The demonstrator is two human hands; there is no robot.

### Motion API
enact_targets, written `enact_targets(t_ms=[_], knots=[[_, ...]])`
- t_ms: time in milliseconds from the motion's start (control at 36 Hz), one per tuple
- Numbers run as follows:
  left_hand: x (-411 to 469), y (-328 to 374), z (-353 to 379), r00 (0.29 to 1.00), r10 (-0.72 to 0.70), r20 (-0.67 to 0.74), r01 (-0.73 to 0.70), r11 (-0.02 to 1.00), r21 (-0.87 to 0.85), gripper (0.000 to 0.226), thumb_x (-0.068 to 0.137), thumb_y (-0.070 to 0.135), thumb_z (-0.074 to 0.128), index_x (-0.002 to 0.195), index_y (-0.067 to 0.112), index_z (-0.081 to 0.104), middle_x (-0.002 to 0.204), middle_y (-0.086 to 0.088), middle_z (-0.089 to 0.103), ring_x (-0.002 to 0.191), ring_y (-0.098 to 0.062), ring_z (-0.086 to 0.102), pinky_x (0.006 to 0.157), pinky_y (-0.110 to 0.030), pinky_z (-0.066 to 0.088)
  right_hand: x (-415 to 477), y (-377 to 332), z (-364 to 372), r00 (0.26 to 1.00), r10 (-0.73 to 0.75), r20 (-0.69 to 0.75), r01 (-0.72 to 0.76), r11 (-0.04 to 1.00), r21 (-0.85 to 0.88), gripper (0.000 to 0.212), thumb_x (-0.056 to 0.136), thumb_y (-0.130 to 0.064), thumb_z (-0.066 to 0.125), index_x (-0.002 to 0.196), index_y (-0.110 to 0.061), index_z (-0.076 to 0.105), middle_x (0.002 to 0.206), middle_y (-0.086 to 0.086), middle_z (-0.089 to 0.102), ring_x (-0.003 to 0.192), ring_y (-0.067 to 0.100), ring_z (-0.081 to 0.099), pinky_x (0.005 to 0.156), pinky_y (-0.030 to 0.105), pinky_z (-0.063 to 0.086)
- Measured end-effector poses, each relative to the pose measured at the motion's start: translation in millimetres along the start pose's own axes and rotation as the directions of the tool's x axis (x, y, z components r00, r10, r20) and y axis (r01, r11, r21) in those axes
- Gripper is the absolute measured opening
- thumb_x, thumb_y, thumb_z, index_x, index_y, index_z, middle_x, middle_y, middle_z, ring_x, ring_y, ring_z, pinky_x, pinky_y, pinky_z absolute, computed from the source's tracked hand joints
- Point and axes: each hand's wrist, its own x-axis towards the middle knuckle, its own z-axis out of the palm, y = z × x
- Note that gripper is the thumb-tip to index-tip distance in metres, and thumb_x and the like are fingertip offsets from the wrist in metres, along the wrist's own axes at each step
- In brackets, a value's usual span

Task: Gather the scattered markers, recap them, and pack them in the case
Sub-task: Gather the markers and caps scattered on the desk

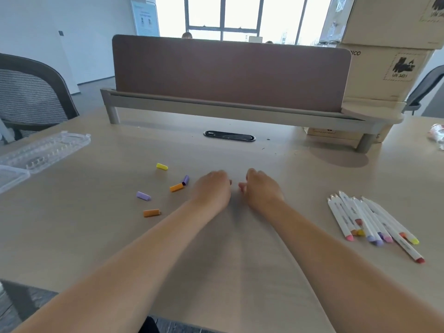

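Head view: we've left hand (211,189) and right hand (262,189) curled side by side mid-frame, contents we cannot tell, caps (176,187) left, markers (370,222) bunched right, seemingly staged for recapping.

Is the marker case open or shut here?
Open: the case lies spread flat, its ribbed inside exposed and empty.

LIGHT: you had bright daylight from windows (242,13), blown white | SHADOW: soft, faint on table (216,145) | LENS: edges bowed | FOCUS: left hand (211,188), right hand (262,188) slightly blurred
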Motion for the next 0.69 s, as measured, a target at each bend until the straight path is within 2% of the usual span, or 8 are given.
enact_targets(t_ms=[56, 139, 222, 361, 472, 611, 694], knots=[[5.4, 0.4, 6.2, 1.000, -0.001, -0.026, 0.003, 0.999, 0.044, 0.015, 0.096, 0.026, 0.053, 0.093, 0.013, 0.060, 0.097, -0.010, 0.066, 0.091, -0.031, 0.064, 0.066, -0.031, 0.039, 1.9, -0.1, 2.1, 1.000, -0.012, -0.006, 0.012, 1.000, -0.027, 0.029, 0.097, -0.034, 0.053, 0.111, -0.009, 0.053, 0.114, 0.014, 0.060, 0.104, 0.035, 0.060, 0.075, 0.037, 0.043], [10.2, 2.5, 13.6, 0.999, -0.005, -0.036, 0.008, 0.996, 0.093, 0.024, 0.092, 0.035, 0.060, 0.079, 0.017, 0.053, 0.085, -0.006, 0.065, 0.076, -0.028, 0.059, 0.061, -0.031, 0.037, 2.3, 1.0, 1.5, 1.000, -0.030, 0.000, 0.030, 0.997, -0.070, 0.007, 0.095, -0.021, 0.049, 0.096, -0.015, 0.048, 0.108, 0.012, 0.062, 0.098, 0.033, 0.061, 0.069, 0.033, 0.039], [11.3, 5.2, 16.5, 0.999, 0.002, -0.041, 0.003, 0.995, 0.102, 0.029, 0.092, 0.042, 0.060, 0.079, 0.016, 0.053, 0.082, -0.006, 0.061, 0.076, -0.029, 0.057, 0.062, -0.031, 0.037, 1.0, 3.0, -1.1, 0.999, -0.050, -0.010, 0.049, 0.996, -0.071, 0.003, 0.093, -0.018, 0.050, 0.094, -0.016, 0.048, 0.106, 0.010, 0.062, 0.095, 0.032, 0.060, 0.068, 0.032, 0.037], [12.7, 8.1, 19.9, 0.998, 0.018, -0.066, -0.007, 0.988, 0.153, 0.018, 0.096, 0.029, 0.055, 0.096, 0.011, 0.060, 0.098, -0.011, 0.067, 0.091, -0.033, 0.064, 0.066, -0.032, 0.038, -2.7, 5.8, -1.3, 0.999, -0.034, -0.019, 0.032, 0.995, -0.093, 0.018, 0.097, -0.018, 0.047, 0.110, -0.009, 0.055, 0.116, 0.013, 0.060, 0.107, 0.035, 0.060, 0.074, 0.034, 0.039], [13.3, 8.1, 19.5, 0.999, 0.033, -0.028, -0.028, 0.983, 0.183, 0.009, 0.096, 0.017, 0.053, 0.100, 0.011, 0.058, 0.100, -0.012, 0.067, 0.092, -0.032, 0.063, 0.067, -0.033, 0.038, -9.6, 8.1, -3.1, 1.000, 0.008, -0.010, -0.009, 0.995, -0.097, 0.022, 0.098, -0.015, 0.046, 0.117, -0.006, 0.055, 0.123, 0.014, 0.056, 0.112, 0.035, 0.059, 0.085, 0.036, 0.046], [10.6, 8.1, 17.6, 0.998, 0.045, 0.048, -0.054, 0.977, 0.207, 0.021, 0.093, 0.008, 0.052, 0.113, 0.005, 0.058, 0.112, -0.017, 0.063, 0.100, -0.035, 0.063, 0.072, -0.033, 0.039, -18.8, 6.8, -5.7, 0.999, 0.032, -0.017, -0.033, 0.998, -0.060, 0.023, 0.099, -0.013, 0.048, 0.119, -0.005, 0.053, 0.123, 0.015, 0.057, 0.111, 0.035, 0.060, 0.085, 0.036, 0.046], [5.8, 10.2, 15.5, 0.993, 0.022, 0.114, -0.049, 0.970, 0.236, 0.037, 0.093, 0.006, 0.053, 0.129, 0.001, 0.050, 0.129, -0.021, 0.052, 0.111, -0.038, 0.059, 0.082, -0.037, 0.046, -24.4, 4.7, -7.9, 0.999, 0.023, -0.028, -0.024, 1.000, -0.020, 0.015, 0.097, -0.011, 0.048, 0.111, -0.006, 0.051, 0.114, 0.016, 0.062, 0.105, 0.036, 0.062, 0.074, 0.034, 0.041]])
